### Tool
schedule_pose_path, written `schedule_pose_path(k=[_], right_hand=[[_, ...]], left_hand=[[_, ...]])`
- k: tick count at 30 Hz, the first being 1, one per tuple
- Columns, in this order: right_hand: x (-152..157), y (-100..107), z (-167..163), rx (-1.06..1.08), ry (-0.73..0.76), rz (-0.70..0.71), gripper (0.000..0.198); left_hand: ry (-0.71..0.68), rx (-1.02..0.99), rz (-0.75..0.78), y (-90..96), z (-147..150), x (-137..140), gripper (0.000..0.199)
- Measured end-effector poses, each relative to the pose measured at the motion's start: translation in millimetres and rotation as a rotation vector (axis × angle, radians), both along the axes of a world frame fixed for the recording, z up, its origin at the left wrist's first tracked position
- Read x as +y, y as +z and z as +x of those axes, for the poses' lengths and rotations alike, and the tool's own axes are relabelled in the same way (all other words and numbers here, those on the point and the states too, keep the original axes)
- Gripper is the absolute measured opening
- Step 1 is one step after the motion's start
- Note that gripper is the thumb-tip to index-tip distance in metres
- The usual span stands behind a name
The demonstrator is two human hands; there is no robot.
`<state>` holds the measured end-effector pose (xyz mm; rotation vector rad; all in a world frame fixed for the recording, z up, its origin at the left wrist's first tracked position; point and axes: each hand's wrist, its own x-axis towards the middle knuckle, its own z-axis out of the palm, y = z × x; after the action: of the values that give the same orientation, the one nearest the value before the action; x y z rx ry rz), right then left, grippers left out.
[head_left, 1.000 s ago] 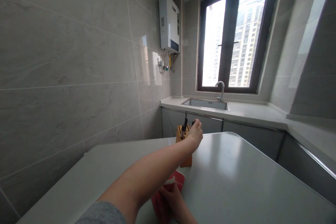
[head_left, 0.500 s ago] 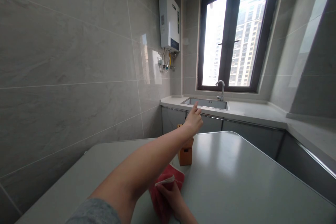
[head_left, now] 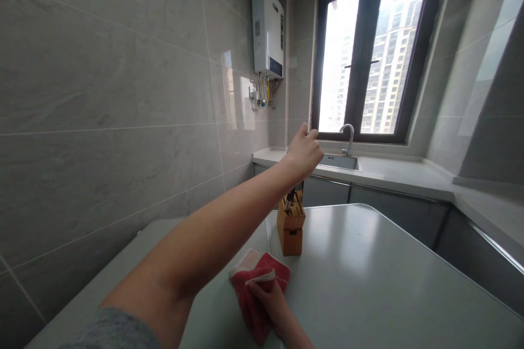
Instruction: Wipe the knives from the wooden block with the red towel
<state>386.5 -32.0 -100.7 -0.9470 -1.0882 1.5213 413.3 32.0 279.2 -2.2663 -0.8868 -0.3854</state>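
My left hand (head_left: 305, 151) is raised above the wooden knife block (head_left: 292, 241), its fingers closed. It grips what looks like a knife, mostly hidden by the hand; a thin pale end shows between the fingers, and a narrow dark strip below the wrist. Another knife with a dark handle (head_left: 290, 197) stands in the block's slots. Nearer to me, my right hand (head_left: 271, 300) pinches a folded red cloth (head_left: 249, 289) with pale edging, which lies bunched on the table.
The pale table (head_left: 368, 283) has a metal edge. Beyond it are a counter (head_left: 403, 172), a sink (head_left: 339, 161) and a faucet (head_left: 350, 139). A tiled wall (head_left: 123, 174) runs along the left, with a white water heater (head_left: 268, 32) mounted high near the window.
My left hand has risen from just above the knife block, and its pointing index finger is now curled in. More of the block shows. My right hand still holds the cloth.
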Motion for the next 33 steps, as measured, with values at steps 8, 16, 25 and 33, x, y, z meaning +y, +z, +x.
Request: schedule_pose_path(k=[8, 16, 25, 33], right_hand=[[0, -1, -2, 0.039, -0.026, -0.011, 0.058], [-5, 3, -1, 0.097, -0.029, -0.065, 0.054], [0, 0, 1, 0.196, 0.001, -0.109, 0.049], [3, -5, 0, 0.271, 0.032, -0.15, 0.044]], left_hand=[[-0.078, -0.118, 0.193, 19.1, -78, -30, 0.015], [0.081, -0.58, 0.305, -76.6, -179, -56, 0.029], [0.202, -0.854, 0.246, -244.2, -251, -107, 0.026], [0.3, -0.97, 0.277, -331.6, -273, -150, 0.027]])
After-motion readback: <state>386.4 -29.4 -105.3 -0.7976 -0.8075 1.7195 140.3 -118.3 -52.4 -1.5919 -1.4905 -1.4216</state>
